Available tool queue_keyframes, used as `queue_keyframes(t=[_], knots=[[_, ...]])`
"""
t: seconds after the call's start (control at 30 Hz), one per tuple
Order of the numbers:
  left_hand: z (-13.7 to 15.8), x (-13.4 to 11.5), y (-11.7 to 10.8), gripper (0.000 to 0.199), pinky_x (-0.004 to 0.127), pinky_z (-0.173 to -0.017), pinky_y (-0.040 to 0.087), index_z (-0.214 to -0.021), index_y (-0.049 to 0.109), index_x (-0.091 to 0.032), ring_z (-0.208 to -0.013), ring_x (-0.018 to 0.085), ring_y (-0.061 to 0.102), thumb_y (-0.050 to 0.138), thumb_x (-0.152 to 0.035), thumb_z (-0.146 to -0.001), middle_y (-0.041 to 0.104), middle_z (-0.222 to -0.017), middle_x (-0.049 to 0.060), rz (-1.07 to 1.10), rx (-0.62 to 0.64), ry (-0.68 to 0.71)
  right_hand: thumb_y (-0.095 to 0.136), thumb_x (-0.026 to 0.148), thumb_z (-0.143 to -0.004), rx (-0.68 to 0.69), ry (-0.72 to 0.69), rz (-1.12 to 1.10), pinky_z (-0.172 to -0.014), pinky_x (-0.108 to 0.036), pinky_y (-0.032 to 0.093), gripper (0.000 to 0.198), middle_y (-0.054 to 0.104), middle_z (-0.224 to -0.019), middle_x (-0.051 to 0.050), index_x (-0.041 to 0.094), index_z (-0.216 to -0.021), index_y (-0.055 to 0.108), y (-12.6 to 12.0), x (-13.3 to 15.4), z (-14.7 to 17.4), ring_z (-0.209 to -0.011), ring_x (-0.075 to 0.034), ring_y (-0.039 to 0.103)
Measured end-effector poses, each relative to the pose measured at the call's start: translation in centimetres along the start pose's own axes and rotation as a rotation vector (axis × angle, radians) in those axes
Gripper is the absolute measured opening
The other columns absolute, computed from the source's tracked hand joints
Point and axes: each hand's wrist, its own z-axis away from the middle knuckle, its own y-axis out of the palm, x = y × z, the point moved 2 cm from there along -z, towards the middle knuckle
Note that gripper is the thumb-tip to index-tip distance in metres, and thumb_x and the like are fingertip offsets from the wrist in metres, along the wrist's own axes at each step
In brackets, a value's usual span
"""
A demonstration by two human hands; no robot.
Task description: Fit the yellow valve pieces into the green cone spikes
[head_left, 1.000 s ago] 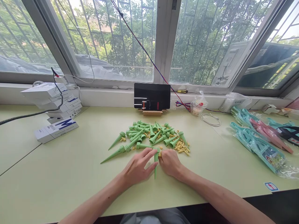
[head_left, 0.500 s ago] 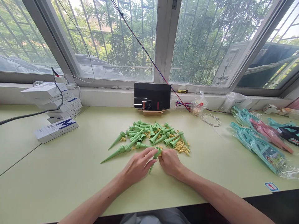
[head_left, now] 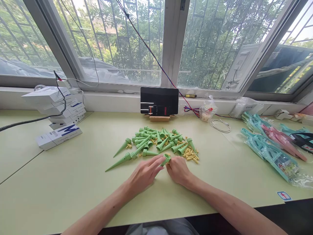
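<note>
My left hand (head_left: 148,168) is closed around a green plastic watering spike (head_left: 166,159), its open round end turned up toward me. The spike's tapered part is hidden behind my fingers. Right beside it, my right hand (head_left: 179,169) is curled, fingers bent inward; what they hold, if anything, is hidden. Just beyond both hands lies a pile of green spikes (head_left: 162,146), several of them with ribbed caps. Small yellow plastic pieces (head_left: 191,154) are scattered among the spikes and heaped at the pile's right side.
A phone (head_left: 159,111) leans on a dark tablet (head_left: 158,94) at the back of the table. White boxes (head_left: 58,135) are stacked at the left. Bagged teal and pink clips (head_left: 271,153) lie at the right, and a coiled white cable (head_left: 221,126) sits behind.
The green spike in my left hand has tilted, so its open end faces me more and its pointed end no longer shows below. My right hand has hardly moved.
</note>
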Motion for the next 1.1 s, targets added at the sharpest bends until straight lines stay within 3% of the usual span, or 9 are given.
queue_keyframes(t=[0.53, 0.73, 0.87, 1.0, 1.1], knots=[[0.08, 0.52, 0.01, 0.055, 0.027, -0.086, 0.061, -0.151, 0.038, -0.027, -0.107, 0.02, 0.072, 0.051, -0.014, -0.099, 0.068, -0.13, 0.01, 0.084, 0.006, -0.01, 0.043, 0.016, -0.094, -0.073, -0.05, -0.085, -0.056, -0.029, 0.015, 0.03, 0.062, -0.063, -0.002, 0.015, -0.069, 0.06, 0.16, -0.04, 0.22, -0.053, -0.011, 0.044], [0.4, 0.83, 0.29, 0.051, 0.026, -0.081, 0.061, -0.149, 0.042, -0.025, -0.087, 0.017, 0.076, 0.051, -0.016, -0.099, 0.074, -0.117, 0.01, 0.034, -0.029, -0.008, 0.042, 0.017, -0.095, -0.065, -0.053, -0.086, -0.056, -0.029, 0.015, 0.032, 0.057, -0.061, 0.0, 0.015, -0.068, 0.058, 0.2, -0.13, 0.22, -0.053, -0.011, 0.042], [0.43, 0.78, 0.45, 0.048, 0.022, -0.07, 0.058, -0.146, 0.046, -0.022, -0.073, 0.014, 0.073, 0.052, -0.018, -0.099, 0.077, -0.096, 0.007, 0.002, -0.05, -0.021, 0.041, 0.019, -0.097, -0.072, -0.072, -0.082, -0.056, -0.029, 0.016, 0.033, 0.056, -0.061, 0.0, 0.015, -0.068, 0.057, 0.19, -0.14, 0.23, -0.053, -0.011, 0.042], [0.27, 0.31, 0.34, 0.049, 0.02, -0.06, 0.053, -0.144, 0.047, -0.023, -0.058, 0.011, 0.065, 0.055, -0.017, -0.096, 0.073, -0.077, 0.001, -0.01, -0.072, -0.042, 0.04, 0.018, -0.097, -0.072, -0.091, -0.095, -0.056, -0.029, 0.016, 0.032, 0.059, -0.064, -0.001, 0.015, -0.071, 0.058, 0.37, -0.17, 0.26, -0.054, -0.011, 0.042], [0.23, -0.13, 0.13, 0.056, 0.022, -0.062, 0.053, -0.146, 0.044, -0.024, -0.06, 0.012, 0.064, 0.057, -0.015, -0.092, 0.069, -0.074, -0.001, 0.028, -0.049, -0.054, 0.04, 0.016, -0.096, -0.072, -0.107, -0.106, -0.057, -0.029, 0.017, 0.031, 0.061, -0.066, -0.001, 0.016, -0.073, 0.06, 0.39, -0.16, 0.31, -0.055, -0.011, 0.044]])
